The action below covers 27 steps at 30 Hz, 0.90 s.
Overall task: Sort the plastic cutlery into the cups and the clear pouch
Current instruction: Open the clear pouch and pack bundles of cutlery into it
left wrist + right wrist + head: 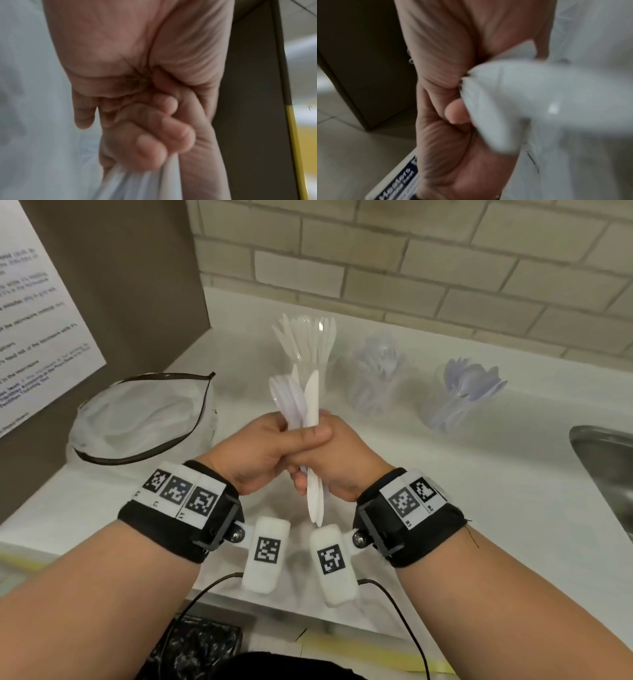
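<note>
Above the white counter (394, 474), the left hand (253, 453) and right hand (337, 460) both grip one bunch of plastic cutlery (305, 412), pressed together. To sort well, one hand should hold the bunch while the other pulls out one piece for the cups (310, 371) or clear pouch (140, 419). Sign (397, 180) writing is too blurry to read.

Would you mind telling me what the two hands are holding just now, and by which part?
Both the left hand and the right hand grip one bundle of white plastic cutlery around the middle of its handles, heads pointing up.
</note>
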Tool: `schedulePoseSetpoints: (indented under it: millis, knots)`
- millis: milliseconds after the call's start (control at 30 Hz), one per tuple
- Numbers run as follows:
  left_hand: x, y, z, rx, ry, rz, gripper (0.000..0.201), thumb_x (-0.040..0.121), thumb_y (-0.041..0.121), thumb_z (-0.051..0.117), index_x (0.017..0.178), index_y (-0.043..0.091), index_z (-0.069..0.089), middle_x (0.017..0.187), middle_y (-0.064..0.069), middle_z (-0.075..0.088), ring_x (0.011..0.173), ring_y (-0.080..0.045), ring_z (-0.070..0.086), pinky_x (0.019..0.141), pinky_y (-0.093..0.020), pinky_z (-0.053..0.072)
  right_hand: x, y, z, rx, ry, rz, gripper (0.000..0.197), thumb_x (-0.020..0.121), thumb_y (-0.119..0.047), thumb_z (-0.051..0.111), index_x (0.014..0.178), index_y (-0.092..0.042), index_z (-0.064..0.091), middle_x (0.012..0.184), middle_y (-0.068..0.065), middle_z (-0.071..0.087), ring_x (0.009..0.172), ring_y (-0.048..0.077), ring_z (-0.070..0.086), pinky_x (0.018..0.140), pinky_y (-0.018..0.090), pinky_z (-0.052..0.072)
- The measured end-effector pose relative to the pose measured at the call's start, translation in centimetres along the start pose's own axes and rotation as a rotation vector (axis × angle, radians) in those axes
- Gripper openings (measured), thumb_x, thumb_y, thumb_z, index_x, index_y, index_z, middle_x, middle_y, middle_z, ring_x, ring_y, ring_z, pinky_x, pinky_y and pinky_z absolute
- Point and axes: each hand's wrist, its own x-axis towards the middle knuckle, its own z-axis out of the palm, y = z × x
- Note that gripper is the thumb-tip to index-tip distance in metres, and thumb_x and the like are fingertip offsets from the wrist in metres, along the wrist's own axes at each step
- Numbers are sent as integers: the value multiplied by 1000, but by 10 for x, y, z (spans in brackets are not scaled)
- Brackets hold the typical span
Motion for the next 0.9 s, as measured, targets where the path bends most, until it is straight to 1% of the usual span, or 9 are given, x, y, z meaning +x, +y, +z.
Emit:
schedulePoseSetpoints:
  millis: [133,233,267,333,400,467,600,800,900]
  knots:
    - [-6,-2,3,-54,80,-19,28,84,27,61,108,14,66,63,-14,64,38,-21,47,47,-30,43,1,3,7,-24,-11,85,21,80,11,55,100,9,59,51,11,57,38,19,55,43,29,51]
    - [-10,-2,-2,-149,142,-11,30,96,27,50,85,16,76,113,-29,65,80,-40,60,77,-45,46,-2,3,8,14,-80,160,15,83,-4,66,97,2,63,70,15,66,57,24,67,62,40,61]
    - [-10,-2,-5,-215,179,1,34,99,26,46,82,15,73,117,-24,66,97,-39,63,86,-47,49,-2,3,5,-22,-75,169,22,80,-11,72,99,-2,64,80,15,69,68,26,71,70,43,61]
    - [-9,0,-11,-353,220,34,29,101,22,42,88,7,63,107,-19,71,105,-34,66,88,-47,54,1,-1,-3,-81,37,151,38,75,-29,79,102,-7,64,90,8,72,82,24,72,77,42,60]
    - [-6,-1,-16,-343,247,47,25,101,21,44,98,2,60,95,-15,72,101,-34,68,88,-47,55,6,-9,-13,-47,264,91,46,76,-42,75,101,-6,63,80,1,67,75,20,67,72,36,58]
    - [-6,-2,-17,-240,258,10,22,99,23,47,95,6,61,77,-7,68,82,-29,71,79,-42,58,11,-16,-18,-45,419,1,36,82,-43,69,95,-9,64,76,-6,59,71,13,58,68,29,49]
    - [-6,-4,-9,-114,140,-39,21,92,28,53,96,10,63,71,-3,64,60,-19,63,62,-34,54,17,-18,-12,-82,409,-52,21,88,-31,67,87,-10,67,70,-4,63,60,4,57,63,21,48]
    - [-2,-12,-1,-207,139,-46,28,96,30,48,88,16,71,81,-9,72,61,-20,64,62,-32,53,21,-10,-10,64,463,-14,25,91,-15,62,91,10,58,77,15,57,65,23,59,46,22,49]
    - [-1,-15,-1,-219,144,-69,31,99,29,43,96,13,69,83,-8,73,63,-20,66,66,-33,54,21,-14,-11,101,520,-42,16,93,-16,59,89,-1,64,75,10,63,58,18,60,47,23,48]
